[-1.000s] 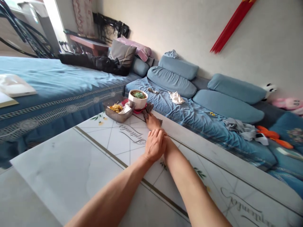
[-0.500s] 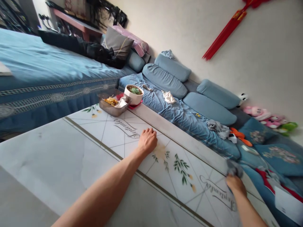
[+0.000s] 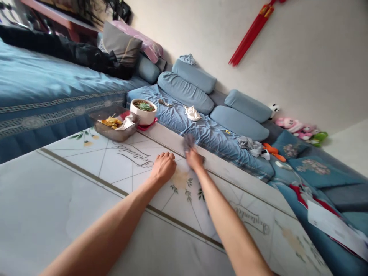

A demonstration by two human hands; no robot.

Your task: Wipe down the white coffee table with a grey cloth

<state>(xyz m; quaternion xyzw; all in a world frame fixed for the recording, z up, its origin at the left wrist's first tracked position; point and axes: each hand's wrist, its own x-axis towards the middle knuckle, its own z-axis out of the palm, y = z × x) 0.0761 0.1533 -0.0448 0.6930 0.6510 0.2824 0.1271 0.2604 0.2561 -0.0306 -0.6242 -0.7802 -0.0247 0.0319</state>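
A: What is going on at the table (image 3: 57, 195)?

B: 2 hands are at work over it. The left hand (image 3: 163, 166) leans on the printed top, fingers curled down; its palm is hidden, so I can't tell whether it grips anything. The right hand (image 3: 194, 158), a little farther to the right, is closed over a grey cloth (image 3: 189, 142).

A: Which step is that?

B: A wiping stroke, I'd judge, since the cloth and fingers are blurred.

A: Where exactly is the cloth?

B: At the far edge, under and past the fingers. The blur hides whether it overhangs.

A: What does the next move call for?

B: In my view, a flat cloth, even pressure and a turn inward at that edge.

A: And room?

B: The sofa (image 3: 212, 136) lies just beyond the far edge. On the far left, a plastic box (image 3: 115, 135) and, right of it, a white pot (image 3: 143, 118) on something red (image 3: 151, 125) limit travel. Printed tabletop stretches well to the right of the right hand; toward the near left, the left hand is in the way.
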